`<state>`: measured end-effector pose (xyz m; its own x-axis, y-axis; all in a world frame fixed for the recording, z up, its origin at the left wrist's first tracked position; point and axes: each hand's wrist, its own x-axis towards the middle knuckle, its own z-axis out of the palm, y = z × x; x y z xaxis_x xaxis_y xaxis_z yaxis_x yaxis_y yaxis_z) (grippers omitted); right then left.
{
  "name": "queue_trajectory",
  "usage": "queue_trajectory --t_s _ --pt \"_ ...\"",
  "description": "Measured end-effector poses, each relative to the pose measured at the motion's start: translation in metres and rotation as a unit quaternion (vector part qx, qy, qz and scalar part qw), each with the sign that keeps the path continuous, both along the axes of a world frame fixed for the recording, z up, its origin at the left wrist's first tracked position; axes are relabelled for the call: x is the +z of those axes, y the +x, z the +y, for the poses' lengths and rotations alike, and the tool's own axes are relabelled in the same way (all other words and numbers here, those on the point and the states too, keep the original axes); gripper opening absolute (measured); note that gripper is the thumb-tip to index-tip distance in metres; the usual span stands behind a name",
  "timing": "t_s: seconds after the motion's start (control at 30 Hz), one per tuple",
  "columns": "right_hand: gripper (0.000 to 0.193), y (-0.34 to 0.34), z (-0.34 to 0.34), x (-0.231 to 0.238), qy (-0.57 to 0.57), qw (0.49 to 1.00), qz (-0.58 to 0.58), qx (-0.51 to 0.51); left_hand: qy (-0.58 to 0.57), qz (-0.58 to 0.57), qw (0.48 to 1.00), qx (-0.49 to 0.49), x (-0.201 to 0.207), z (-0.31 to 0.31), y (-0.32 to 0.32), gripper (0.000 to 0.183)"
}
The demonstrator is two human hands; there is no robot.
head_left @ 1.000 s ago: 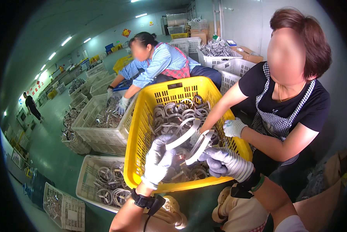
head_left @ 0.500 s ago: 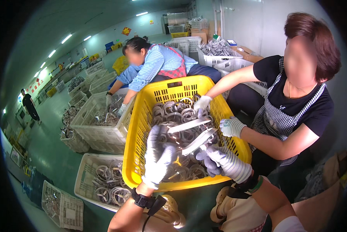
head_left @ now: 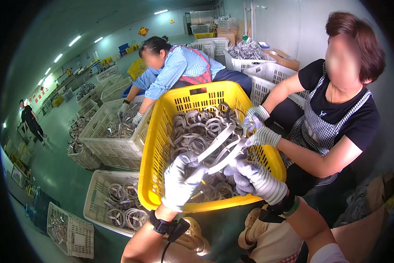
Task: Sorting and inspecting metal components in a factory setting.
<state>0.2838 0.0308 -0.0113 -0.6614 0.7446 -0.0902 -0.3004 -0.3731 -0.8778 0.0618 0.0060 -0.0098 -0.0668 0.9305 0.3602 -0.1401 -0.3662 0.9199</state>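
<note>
The person's left hand [head_left: 179, 184], in a pale striped glove with grey fingers, is bent at the near end of an upper strip [head_left: 216, 143], curved and whitish; whether its grip pinches that strip I cannot tell. The right hand [head_left: 260, 182], gloved alike, has its grip narrowed on a lower strip [head_left: 227, 157] of the same kind, which lies slantwise just beside the first. Both strips are above the yellow crate [head_left: 151, 171], between the two hands. A black wristband [head_left: 162, 225] circles the left wrist; below the hands a pale clog [head_left: 197, 236] shows on one foot.

The crate holds a heap of grey and whitish rings [head_left: 197, 129]. To its left, on the green floor [head_left: 61, 179], a white crate [head_left: 96, 193] holds more rings, some with spokes.

Across the yellow crate, at the right, sits a co-worker in a checked apron [head_left: 313, 125], both gloved hands [head_left: 267, 136] close together over the crate's edge, around a small piece too indistinct to name. Beyond the crate, a second co-worker in a blue striped shirt [head_left: 183, 65] leans over a stacked white crate [head_left: 113, 151], hands among shiny pieces. Farther off, silvery parts [head_left: 248, 51] fill another crate near the wall, and a person in dark clothes [head_left: 30, 118] stands at the far left.
</note>
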Motion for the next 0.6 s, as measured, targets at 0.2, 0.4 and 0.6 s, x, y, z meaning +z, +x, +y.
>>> queue_trajectory --t_s 0.2,0.4,0.6 --pt "0.009 -0.008 0.005 -0.001 0.068 0.993 -0.049 -0.088 0.037 0.086 0.995 0.022 -0.003 0.006 -0.012 0.021" --pt "0.024 0.005 0.013 0.001 0.075 0.987 -0.024 -0.141 -0.092 0.043 0.991 0.083 -0.027 0.045 -0.049 0.027" --pt "0.027 0.018 0.015 0.002 0.142 0.978 -0.081 -0.129 -0.230 -0.040 0.966 -0.109 -0.061 0.108 -0.093 0.039"
